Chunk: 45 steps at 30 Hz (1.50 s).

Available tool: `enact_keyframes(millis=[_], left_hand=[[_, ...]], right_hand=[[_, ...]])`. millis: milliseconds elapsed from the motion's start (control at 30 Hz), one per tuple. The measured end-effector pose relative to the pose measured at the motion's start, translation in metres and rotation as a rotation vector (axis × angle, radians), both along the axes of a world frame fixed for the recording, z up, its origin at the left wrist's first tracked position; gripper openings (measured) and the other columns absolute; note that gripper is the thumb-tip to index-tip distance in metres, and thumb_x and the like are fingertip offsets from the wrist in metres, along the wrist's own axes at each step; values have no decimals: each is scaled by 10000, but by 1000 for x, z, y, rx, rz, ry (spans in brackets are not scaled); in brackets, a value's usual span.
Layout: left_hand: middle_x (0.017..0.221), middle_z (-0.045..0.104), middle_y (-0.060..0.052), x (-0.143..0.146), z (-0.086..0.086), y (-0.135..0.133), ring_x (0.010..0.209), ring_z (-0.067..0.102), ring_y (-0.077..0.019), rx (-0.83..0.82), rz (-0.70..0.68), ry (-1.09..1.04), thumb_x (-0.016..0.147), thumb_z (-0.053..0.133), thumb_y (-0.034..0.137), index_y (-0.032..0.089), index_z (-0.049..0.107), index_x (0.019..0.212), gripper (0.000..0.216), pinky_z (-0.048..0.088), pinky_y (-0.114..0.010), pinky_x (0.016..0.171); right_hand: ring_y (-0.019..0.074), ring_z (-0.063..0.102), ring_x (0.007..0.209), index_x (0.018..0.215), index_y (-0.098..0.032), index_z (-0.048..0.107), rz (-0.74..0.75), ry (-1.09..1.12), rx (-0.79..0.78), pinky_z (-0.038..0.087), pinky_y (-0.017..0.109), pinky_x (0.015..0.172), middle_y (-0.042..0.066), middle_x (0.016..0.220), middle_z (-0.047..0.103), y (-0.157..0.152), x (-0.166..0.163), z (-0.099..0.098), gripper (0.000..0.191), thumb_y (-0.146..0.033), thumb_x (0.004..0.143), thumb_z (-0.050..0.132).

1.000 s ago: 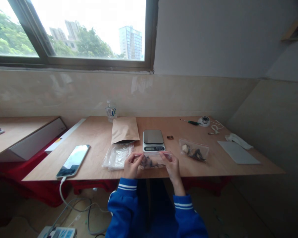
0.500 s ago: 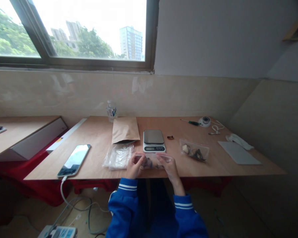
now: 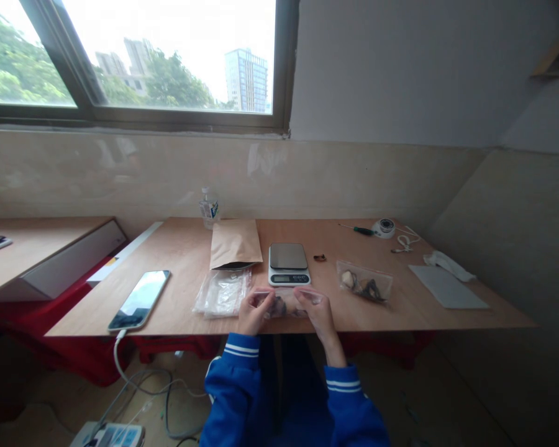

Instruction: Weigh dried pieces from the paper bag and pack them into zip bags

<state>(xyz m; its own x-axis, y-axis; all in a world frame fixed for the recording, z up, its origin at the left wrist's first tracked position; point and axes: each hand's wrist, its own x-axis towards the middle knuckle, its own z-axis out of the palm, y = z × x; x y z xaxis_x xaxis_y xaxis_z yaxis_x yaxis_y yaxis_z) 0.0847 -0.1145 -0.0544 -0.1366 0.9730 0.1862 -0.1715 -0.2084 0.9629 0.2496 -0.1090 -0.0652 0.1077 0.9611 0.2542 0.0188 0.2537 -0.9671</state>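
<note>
Between my two hands, at the table's front edge, is a clear zip bag (image 3: 286,306) with dark and pale dried pieces inside. My left hand (image 3: 255,310) pinches the bag's top edge at its left end. At the right end, my right hand (image 3: 317,309) is closed on the same edge. Just beyond the bag stands a white kitchen scale (image 3: 287,264) with a bare metal plate. A second zip bag (image 3: 364,282) of similar pieces lies to the right. Left of my hands, several flat clear bags (image 3: 223,293) lie partly under a brown paper pouch (image 3: 235,244).
A small dark brown piece (image 3: 319,257) lies right of the scale. Left is a phone (image 3: 140,300) on a cable. A plastic bottle (image 3: 209,210) stands at the back; a screwdriver (image 3: 361,230), dome camera (image 3: 384,228) and white sheet (image 3: 447,287) lie to the right.
Both hands keep hold of the bag's edge, with barely any shift. At the far left, the fingertips by the device on the other table have gone from view.
</note>
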Motion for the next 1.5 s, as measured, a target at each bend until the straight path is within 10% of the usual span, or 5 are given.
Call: enact_keyframes(millis=[1500], left_hand=[[852, 705, -74, 10, -7, 2, 861, 641, -214, 85, -8, 139, 739, 680, 349, 159, 712, 799, 201, 489, -335, 823]], right_hand=[[180, 634, 730, 771, -190, 704, 25, 11, 92, 514, 307, 707, 41, 795, 704, -2, -24, 9, 149, -335, 742, 685]])
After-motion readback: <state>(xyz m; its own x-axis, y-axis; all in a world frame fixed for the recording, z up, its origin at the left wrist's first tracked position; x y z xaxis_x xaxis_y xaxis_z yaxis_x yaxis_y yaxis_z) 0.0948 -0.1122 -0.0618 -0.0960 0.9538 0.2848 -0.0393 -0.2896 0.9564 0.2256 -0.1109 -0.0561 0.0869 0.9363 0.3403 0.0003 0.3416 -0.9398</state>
